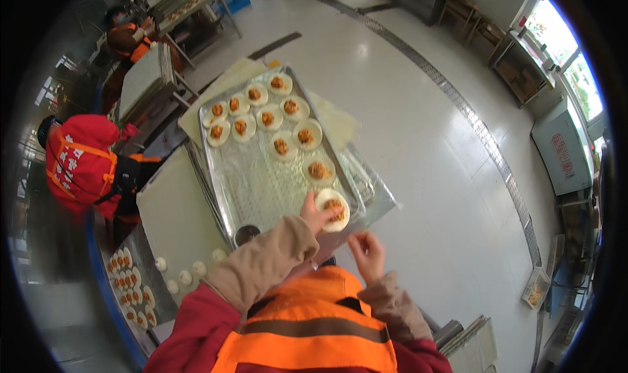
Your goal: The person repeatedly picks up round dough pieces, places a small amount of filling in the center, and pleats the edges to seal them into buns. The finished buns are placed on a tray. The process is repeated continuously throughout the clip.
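Observation:
A white dough wrapper (341,199) with orange-brown filling in its middle rests in my left hand (316,213), over the near right corner of a metal tray (245,177). My left thumb lies across it by the filling; the fingers beneath are hidden. Just to the right, past the tray's corner, my right hand (368,253) is apart from the wrapper with its fingers curled together. Whether anything small sits between those fingertips cannot be made out. On the tray lie several more filled wrappers (320,169), mostly at its far end and down its right side.
A small dark round dish (246,234) stands at the tray's near left corner. Left of it, a pale board (176,206) bears several closed buns (185,277). More filled wrappers (129,288) lie farther left. A person in red (85,160) works at left, another person (127,36) beyond.

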The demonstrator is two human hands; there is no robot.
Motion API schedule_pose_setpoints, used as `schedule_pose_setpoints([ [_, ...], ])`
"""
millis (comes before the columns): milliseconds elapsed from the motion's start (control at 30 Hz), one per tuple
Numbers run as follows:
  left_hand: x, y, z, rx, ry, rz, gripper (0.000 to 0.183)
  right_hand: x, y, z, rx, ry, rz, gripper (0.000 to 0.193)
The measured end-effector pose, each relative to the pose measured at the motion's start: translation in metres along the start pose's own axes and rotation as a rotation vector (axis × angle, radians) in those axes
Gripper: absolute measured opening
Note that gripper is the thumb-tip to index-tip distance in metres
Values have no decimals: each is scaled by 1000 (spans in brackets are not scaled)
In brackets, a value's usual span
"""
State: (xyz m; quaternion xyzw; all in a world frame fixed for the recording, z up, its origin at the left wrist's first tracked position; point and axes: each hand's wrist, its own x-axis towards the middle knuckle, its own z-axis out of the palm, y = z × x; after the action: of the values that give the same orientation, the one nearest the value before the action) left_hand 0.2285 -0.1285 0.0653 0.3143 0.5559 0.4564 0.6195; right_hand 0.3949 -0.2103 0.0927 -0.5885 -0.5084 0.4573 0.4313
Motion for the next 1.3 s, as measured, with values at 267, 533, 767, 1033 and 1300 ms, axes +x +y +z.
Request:
schedule_pose_setpoints([
  [267, -114, 79, -67, -766, -180, -299, 38, 22, -58, 57, 514, -422, 349, 37],
  [533, -176, 51, -112, -523, 158, -141, 36, 1, -78, 113, 501, -470, 414, 33],
  [767, -196, 41, -136, -834, 164, -17, 47, -20, -88, 126, 649, -845, 474, 32],
  [1033, -201, 25, -145, -705, 100, -138, 27, -35, -94, 116, -303, -617, -483, 13],
  [1300, -209, 20, -141, -640, 128, -96, 28, -25, -93, 124, 77, -824, 198, 35],
])
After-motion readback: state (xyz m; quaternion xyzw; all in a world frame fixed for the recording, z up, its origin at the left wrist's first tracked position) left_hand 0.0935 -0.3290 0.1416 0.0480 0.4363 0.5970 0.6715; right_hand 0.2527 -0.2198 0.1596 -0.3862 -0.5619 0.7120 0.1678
